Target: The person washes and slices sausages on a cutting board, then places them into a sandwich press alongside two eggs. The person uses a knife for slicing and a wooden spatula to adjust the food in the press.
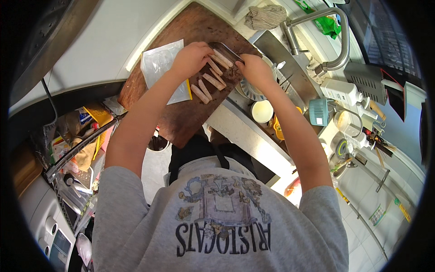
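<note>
Several pale stick-shaped food pieces [213, 81] lie in a loose row on a dark wooden cutting board [183, 125]. At the far end of the row, my left hand [193, 59] rests its fingertips against the pieces; whether it grips one is hard to see. My right hand [255, 69] holds a knife at the board's right side. The knife's metal blade [227, 50] extends leftward beyond the pieces, its lower part partly hidden. Beneath my left forearm is a clear plastic bag [161, 57] with a yellow edge, lying flat on the board.
Right of the board, a sink area holds stacked plates [252, 91], a pale bowl [262, 111] and a yellow basket [278, 127]. A curved faucet [345, 37] rises behind it. A striped cloth [265, 17] lies at the back. Left stands a wire rack [81, 146] of packages.
</note>
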Action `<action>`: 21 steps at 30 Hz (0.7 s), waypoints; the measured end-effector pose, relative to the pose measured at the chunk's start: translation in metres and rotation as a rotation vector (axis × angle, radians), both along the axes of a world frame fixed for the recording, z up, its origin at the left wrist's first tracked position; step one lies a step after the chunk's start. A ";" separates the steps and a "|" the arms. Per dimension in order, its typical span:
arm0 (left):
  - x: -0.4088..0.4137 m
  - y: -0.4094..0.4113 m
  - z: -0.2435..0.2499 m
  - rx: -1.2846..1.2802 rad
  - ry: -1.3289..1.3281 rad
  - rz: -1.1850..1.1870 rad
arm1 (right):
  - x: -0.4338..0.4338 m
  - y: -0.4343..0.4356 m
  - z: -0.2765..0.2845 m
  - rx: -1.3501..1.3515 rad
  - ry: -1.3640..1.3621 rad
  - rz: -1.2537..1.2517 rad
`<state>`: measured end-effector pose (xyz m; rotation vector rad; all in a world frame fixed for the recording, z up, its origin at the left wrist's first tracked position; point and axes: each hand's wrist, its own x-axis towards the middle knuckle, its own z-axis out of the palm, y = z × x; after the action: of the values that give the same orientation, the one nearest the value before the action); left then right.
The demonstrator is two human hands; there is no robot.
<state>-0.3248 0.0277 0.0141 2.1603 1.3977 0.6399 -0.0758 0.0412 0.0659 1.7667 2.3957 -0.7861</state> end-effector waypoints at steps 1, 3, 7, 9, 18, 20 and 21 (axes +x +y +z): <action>0.002 -0.001 -0.002 0.014 0.015 -0.008 | -0.002 0.003 -0.003 -0.016 -0.035 0.023; 0.007 -0.003 -0.008 0.039 0.042 -0.023 | -0.006 0.006 -0.006 -0.022 -0.081 0.054; 0.010 -0.005 -0.016 0.095 0.039 0.005 | -0.011 0.009 -0.002 0.011 -0.122 0.087; 0.011 -0.007 -0.017 0.081 0.038 0.013 | -0.013 0.011 0.004 0.003 -0.137 0.088; 0.013 -0.013 -0.032 0.101 0.058 -0.068 | -0.015 0.003 -0.002 -0.004 -0.086 0.054; 0.014 -0.013 -0.034 0.120 0.055 -0.064 | -0.015 0.000 -0.004 0.008 -0.076 0.044; 0.015 -0.013 -0.033 0.130 0.053 -0.063 | -0.014 -0.001 -0.006 0.011 -0.076 0.038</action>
<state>-0.3098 0.0148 -0.0190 2.3287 1.3418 0.6714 -0.0902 0.0405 0.0601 1.7173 2.3812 -0.6901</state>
